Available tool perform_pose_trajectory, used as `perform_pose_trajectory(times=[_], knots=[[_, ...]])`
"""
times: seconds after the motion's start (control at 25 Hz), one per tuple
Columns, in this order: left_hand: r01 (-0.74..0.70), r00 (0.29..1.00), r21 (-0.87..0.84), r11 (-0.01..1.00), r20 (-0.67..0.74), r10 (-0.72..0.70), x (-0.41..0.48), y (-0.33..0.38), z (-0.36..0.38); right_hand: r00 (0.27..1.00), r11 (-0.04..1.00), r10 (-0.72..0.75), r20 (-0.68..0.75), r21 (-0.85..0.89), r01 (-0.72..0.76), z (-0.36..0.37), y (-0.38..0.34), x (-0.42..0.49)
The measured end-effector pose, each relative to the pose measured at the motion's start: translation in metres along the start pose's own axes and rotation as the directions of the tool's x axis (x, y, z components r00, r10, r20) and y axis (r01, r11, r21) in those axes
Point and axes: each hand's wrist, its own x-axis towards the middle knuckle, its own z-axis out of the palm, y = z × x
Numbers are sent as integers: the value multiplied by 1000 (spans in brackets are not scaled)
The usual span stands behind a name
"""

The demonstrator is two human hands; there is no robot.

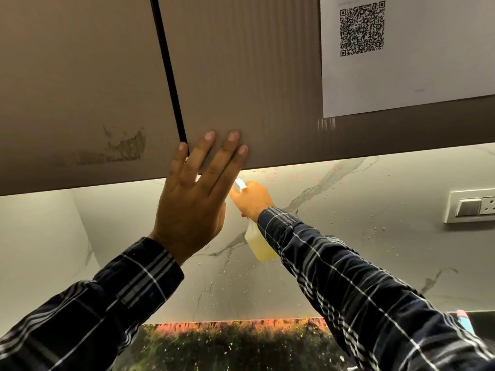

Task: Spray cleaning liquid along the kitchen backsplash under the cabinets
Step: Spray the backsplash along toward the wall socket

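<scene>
R hand (251,199) grips spray bottle (258,243) neck, long axis upright, nozzle aimed at marble backsplash (375,236) just ahead under cabinet (254,89). L hand (194,196) spread flat on cabinet door.

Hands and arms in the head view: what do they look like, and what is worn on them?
Both arms wear long sleeves of a dark checked shirt, left sleeve and right sleeve, with white and grey lines and a cuff at each wrist. The left hand and right hand are bare: no gloves. No ring shows on the left fingers.
</scene>
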Motion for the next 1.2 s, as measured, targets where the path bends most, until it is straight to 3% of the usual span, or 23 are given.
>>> perform_pose_trajectory(times=[0.2,0.52,0.72,0.88,0.96,1.12,1.2], knots=[[20,999,1,1000,-40,-20,-2,3,6,974,998,66,-217,13,-65,-18,20,-1],[27,998,6,1000,-58,-27,-2,4,10,961,1000,6,-277,17,-2,-31,35,-5],[15,997,2,1000,-72,-15,-2,4,10,943,978,170,-286,166,-126,-38,49,-5],[33,996,4,999,-87,-33,-3,6,12,926,994,88,-366,88,-59,-44,58,-16],[43,995,-11,999,-87,-44,-2,7,12,912,992,116,-392,87,-89,-50,62,-16],[61,995,-15,998,-84,-62,-2,10,12,874,946,275,-401,273,-173,-69,76,-16],[83,993,-18,996,-83,-84,-2,16,12,899,957,232,-371,250,-144,-74,80,-20]])
